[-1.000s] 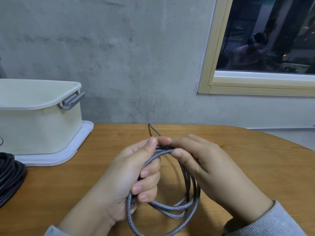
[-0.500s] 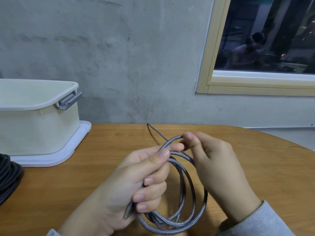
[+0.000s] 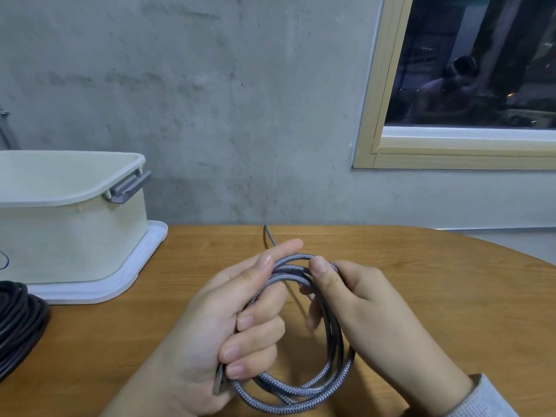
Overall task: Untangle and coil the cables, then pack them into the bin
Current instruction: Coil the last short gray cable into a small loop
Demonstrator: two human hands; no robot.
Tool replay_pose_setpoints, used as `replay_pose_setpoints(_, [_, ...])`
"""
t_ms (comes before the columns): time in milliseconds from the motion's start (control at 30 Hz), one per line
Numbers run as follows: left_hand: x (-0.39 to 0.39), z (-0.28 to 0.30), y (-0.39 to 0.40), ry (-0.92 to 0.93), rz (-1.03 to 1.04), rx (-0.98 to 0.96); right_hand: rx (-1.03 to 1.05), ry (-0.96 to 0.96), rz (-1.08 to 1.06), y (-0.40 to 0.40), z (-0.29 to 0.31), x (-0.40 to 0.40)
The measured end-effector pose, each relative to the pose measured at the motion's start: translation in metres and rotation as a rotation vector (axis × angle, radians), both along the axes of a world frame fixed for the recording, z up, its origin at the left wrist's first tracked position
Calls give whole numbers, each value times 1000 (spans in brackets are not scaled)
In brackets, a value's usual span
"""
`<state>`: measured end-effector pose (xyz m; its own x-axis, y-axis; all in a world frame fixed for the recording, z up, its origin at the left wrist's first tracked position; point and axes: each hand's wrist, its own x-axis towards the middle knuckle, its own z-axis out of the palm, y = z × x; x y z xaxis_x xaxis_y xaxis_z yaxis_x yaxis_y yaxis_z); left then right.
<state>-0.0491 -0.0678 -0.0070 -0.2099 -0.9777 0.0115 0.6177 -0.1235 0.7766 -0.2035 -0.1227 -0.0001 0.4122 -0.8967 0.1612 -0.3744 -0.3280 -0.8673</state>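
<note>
left hand [image 3: 222, 335]: fingers curled round cable [image 3: 304, 389] coil
right hand [image 3: 370, 308]: pinches coil top
bin [image 3: 75, 236]: far left, well apart
table [image 3: 451, 296]: bare wood right of hands, edge curves

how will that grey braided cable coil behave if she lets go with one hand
The braided cable is likely floppy: its loops sag below the left hand and right hand. Unbound, it may well spring apart. It probably won't slip much, given the woven jacket.

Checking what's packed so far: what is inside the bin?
Cannot tell: the bin is seen from the side, so only its rim and wall show and its inside is hidden. The braided cable is outside it, in both hands.
</note>
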Motion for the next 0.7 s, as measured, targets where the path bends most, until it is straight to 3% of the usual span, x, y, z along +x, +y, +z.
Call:
replay_pose_setpoints(167, [-4,-2,-2,-35,19,-32,-63,-24,-124,0,-3,5])
replay_pose_setpoints(333, [1,-3,-2,70,-155,-130,-39,-48,-209,-1,-6,3])
replay_pose_setpoints(700, [-14,1,0,-218,115,12,6,-136,-248,0,-13,4])
